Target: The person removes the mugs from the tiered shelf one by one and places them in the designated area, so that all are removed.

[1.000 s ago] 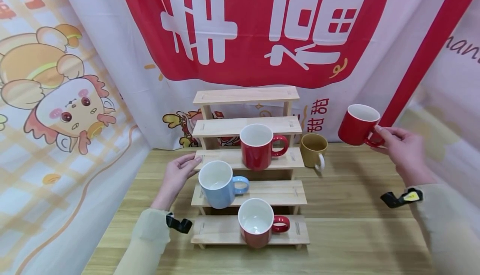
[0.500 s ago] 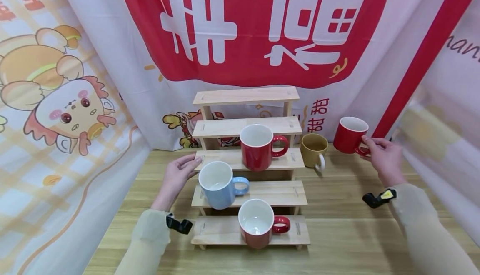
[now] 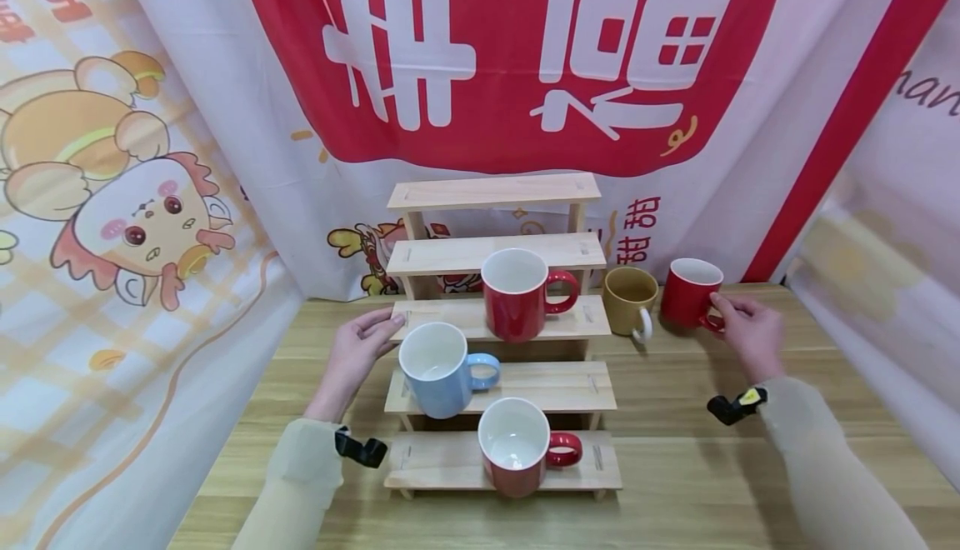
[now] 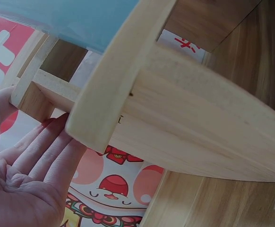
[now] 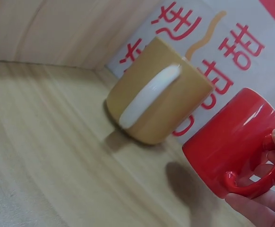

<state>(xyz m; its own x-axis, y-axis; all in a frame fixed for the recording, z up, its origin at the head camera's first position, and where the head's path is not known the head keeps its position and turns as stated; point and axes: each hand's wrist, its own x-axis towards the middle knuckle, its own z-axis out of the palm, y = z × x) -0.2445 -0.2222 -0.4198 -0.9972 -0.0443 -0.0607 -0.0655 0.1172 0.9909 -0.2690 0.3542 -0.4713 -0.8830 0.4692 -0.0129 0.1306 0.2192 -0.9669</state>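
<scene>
Thumb and fingers of my right hand (image 3: 752, 333) pinch the handle of a red mug (image 3: 688, 296) with a white inside. It is upright at the back right, just right of a mustard mug (image 3: 626, 307) with a white handle. In the right wrist view a shadow lies beside the red mug's base (image 5: 232, 142); whether it touches the table is unclear. My left hand (image 3: 355, 358) holds the left end of the middle step of a wooden step rack (image 3: 495, 192). The left wrist view has the fingers (image 4: 47, 156) under that plank end.
On the rack stand a red mug (image 3: 514, 304) on the middle step, a light blue mug (image 3: 435, 379) one step lower, and another red mug (image 3: 513, 450) on the lowest. A printed cloth (image 3: 510, 58) hangs behind the wooden table (image 3: 690, 467).
My right hand has carried the red mug left and down, from the right side to beside the mustard mug. The left hand and the rack have stayed put.
</scene>
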